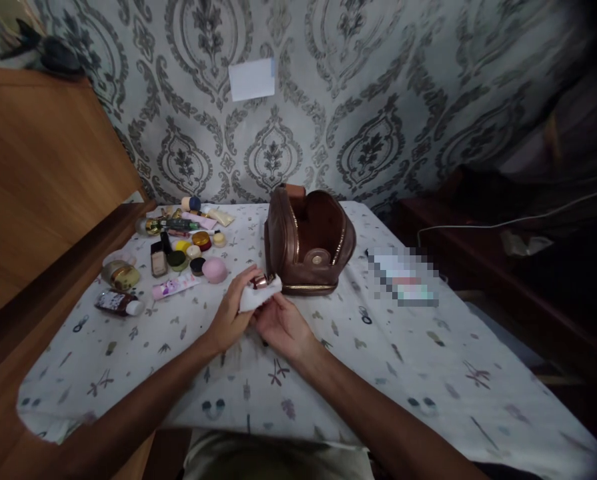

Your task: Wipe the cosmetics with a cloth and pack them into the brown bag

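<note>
In front of the brown bag, my left hand is closed around a folded white cloth or tissue. A small, shiny rose-gold piece pokes out above the white material; its kind is hard to make out. My right hand meets the bundle from the right, thumb against its edge and the other fingers curled beneath, partly hidden. Just behind my hands stands the brown leather cosmetic bag, unzipped, its dark red-brown inside showing.
Several cosmetics are spread at the left: a pink round item, a pink-and-white tube, a dark bottle with a white cap and a foundation bottle. A blurred-out flat object lies right. Patterned cloth covers the table.
</note>
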### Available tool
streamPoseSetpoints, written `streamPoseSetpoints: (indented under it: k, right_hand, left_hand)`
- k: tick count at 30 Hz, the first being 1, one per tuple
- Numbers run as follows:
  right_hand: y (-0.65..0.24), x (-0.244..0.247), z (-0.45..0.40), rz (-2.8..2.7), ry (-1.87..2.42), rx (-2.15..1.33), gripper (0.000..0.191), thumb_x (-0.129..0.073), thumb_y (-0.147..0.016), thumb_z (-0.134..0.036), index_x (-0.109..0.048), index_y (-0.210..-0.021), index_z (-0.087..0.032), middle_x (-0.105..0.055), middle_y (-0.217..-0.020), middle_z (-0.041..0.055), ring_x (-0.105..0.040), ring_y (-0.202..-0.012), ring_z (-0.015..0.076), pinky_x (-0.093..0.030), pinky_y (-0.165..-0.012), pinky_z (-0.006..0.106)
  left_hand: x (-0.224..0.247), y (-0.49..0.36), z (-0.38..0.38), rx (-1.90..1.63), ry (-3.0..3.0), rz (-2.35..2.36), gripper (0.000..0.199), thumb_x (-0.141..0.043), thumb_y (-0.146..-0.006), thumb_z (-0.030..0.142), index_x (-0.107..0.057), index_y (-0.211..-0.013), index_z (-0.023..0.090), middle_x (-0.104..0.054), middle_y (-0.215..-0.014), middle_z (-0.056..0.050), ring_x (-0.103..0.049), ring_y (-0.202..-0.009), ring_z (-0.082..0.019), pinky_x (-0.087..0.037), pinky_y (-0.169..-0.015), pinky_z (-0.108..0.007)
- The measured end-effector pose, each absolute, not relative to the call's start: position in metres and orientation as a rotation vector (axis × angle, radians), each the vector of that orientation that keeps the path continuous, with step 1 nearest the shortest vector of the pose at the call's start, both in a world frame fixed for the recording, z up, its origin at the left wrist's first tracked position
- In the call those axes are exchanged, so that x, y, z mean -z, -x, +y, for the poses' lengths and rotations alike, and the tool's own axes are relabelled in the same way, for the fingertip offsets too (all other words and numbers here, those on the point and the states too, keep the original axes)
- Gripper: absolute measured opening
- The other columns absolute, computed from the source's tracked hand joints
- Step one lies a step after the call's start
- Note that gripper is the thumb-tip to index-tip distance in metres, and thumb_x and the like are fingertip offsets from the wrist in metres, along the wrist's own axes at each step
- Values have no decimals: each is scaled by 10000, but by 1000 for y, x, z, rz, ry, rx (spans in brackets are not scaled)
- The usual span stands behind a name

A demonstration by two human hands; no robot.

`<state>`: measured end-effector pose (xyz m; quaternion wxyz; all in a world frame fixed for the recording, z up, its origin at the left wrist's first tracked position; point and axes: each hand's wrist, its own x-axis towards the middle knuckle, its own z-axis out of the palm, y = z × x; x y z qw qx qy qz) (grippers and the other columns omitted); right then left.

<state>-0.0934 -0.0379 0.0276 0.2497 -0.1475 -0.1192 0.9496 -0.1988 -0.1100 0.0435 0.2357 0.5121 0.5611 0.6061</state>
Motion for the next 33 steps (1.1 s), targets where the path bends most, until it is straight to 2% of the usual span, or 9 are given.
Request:
streamPoseSetpoints:
  k: [2, 5, 10, 13, 15, 20, 23, 28, 33]
  right_hand:
    - [91, -27, -39, -426, 399, -2610, 133, -732, -789, -214, -679, -909, -234, -727, -817, -21, -638, -770, 157, -523, -773, 310]
    - [88, -29, -42, -584, 376, -2603, 273, -821, -706, -246, -663, -928, -241, -719, -852, -31, -639, -770, 140, -522, -752, 288]
    - [86, -37, -51, -799, 355, -2532, 455, -876, -644, -218, -639, -1032, -233, -721, -997, -12, -664, -875, 135, -537, -790, 274]
    - [87, -38, -51, -740, 385, -2529, 396, -872, -649, -219, -648, -976, -207, -729, -990, 0, -675, -898, 159, -562, -798, 321]
    - [88, -37, -48, -613, 446, -2541, 344, -860, -671, -244, -659, -947, -202, -738, -970, -1, -680, -889, 159, -571, -800, 331]
    - [89, -28, -40, -488, 504, -2524, 360, -871, -643, -244, -679, -947, -219, -751, -908, -24, -671, -810, 143, -553, -768, 299]
    - [90, -24, -43, -574, 490, -2557, 351, -876, -621, -263, -682, -912, -224, -740, -803, -40, -653, -709, 138, -518, -689, 265]
    - [87, -29, -44, -592, 440, -2690, 370, -821, -702, -445, -695, -910, -167, -731, -772, 7, -666, -704, 129, -479, -592, 199]
    - [85, -38, -41, -503, 335, -2677, 335, -789, -771, -379, -694, -993, -147, -749, -903, 56, -691, -788, 143, -552, -686, 217]
  left_hand:
    - [-43, 200, -114, -1600, -1599, 1597, 504, -624, -803, 166, -580, -1302, 223, -509, -1452, -97, -415, -1372, -267, -256, -1171, -411]
    - [-50, 204, -117, -1618, -1539, 1650, 464, -578, -832, 163, -572, -1292, 223, -599, -1325, -95, -526, -1253, -254, -351, -1099, -388]
    - [-64, 209, -114, -1783, -1199, 1718, 365, -622, -765, 162, -644, -1123, 234, -669, -1139, -35, -587, -1141, -229, -393, -1044, -332]
    - [-67, 210, -113, -1863, -893, 1519, 372, -654, -763, 238, -621, -1133, 262, -686, -1108, -23, -645, -1038, -223, -470, -961, -348]
    - [-67, 210, -115, -1893, -843, 1415, 395, -665, -773, 272, -606, -1164, 267, -686, -1148, -32, -641, -1077, -231, -472, -979, -365]
    - [-63, 201, -130, -1652, -1516, 1602, 555, -629, -796, 161, -551, -1339, 243, -481, -1485, -81, -383, -1406, -256, -233, -1187, -392]
    - [-62, 196, -130, -1562, -1756, 1655, 586, -588, -806, 129, -519, -1380, 229, -404, -1539, -110, -314, -1443, -273, -202, -1194, -434]
    - [-66, 202, -116, -1713, -1364, 1620, 359, -578, -868, 240, -613, -1225, 237, -632, -1276, -69, -559, -1224, -234, -382, -1088, -367]
    - [-59, 206, -109, -1910, -876, 1414, 384, -689, -823, 365, -633, -1188, 261, -636, -1283, -34, -584, -1206, -219, -441, -1038, -326]
